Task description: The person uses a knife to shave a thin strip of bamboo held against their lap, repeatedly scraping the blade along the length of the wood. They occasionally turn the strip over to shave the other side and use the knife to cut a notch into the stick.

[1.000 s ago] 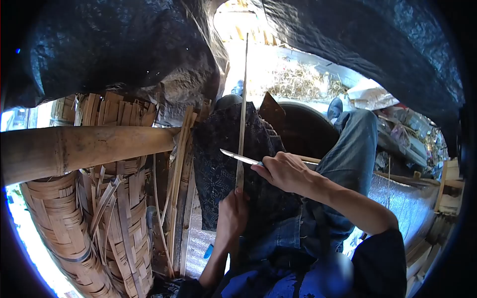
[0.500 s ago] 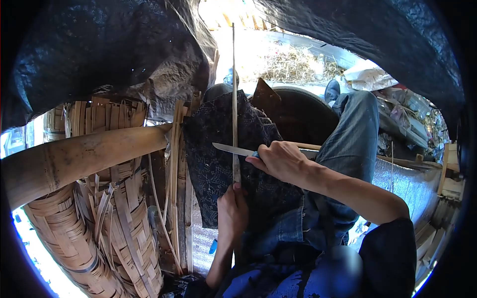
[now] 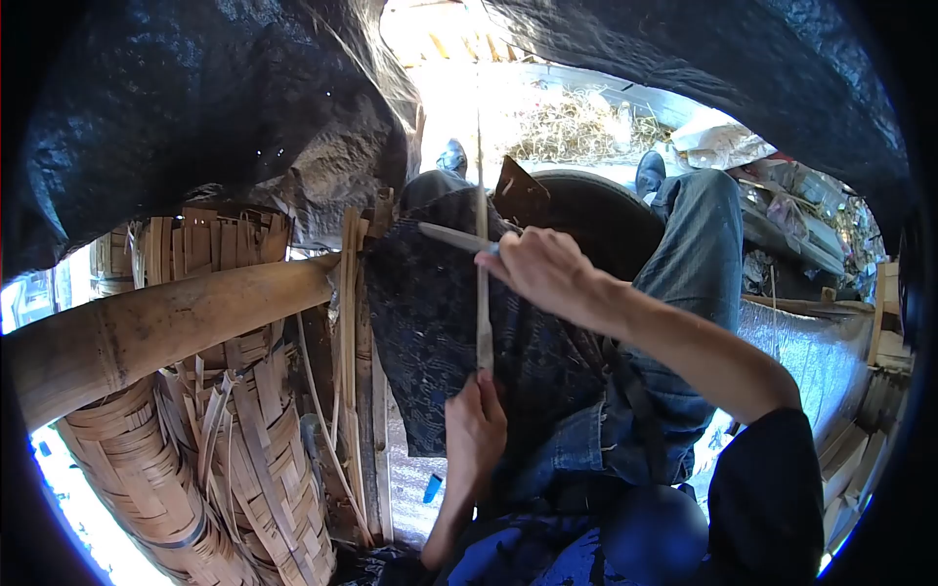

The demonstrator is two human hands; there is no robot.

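Note:
My left hand (image 3: 476, 415) pinches the near end of a long, thin bamboo strip (image 3: 484, 327), which points away from me over my lap. My right hand (image 3: 535, 262) is closed round the handle of a knife (image 3: 454, 237). The blade reaches leftward across the strip, and the handle is mostly covered by my fingers. Beneath both hands a dark patterned cloth (image 3: 415, 342) is spread over my leg.
At the left, a thick bamboo pole (image 3: 186, 313) crosses in front of woven bamboo rolls (image 3: 147, 469). Dark plastic sheeting (image 3: 215, 117) hangs overhead. Straw (image 3: 576, 127) lies on the ground ahead. A small blue object (image 3: 432, 487) is on the floor near my left forearm.
My right hand has slid the knife forward along the strip, away from my left hand. The strip and left hand have shifted slightly to the right in view.

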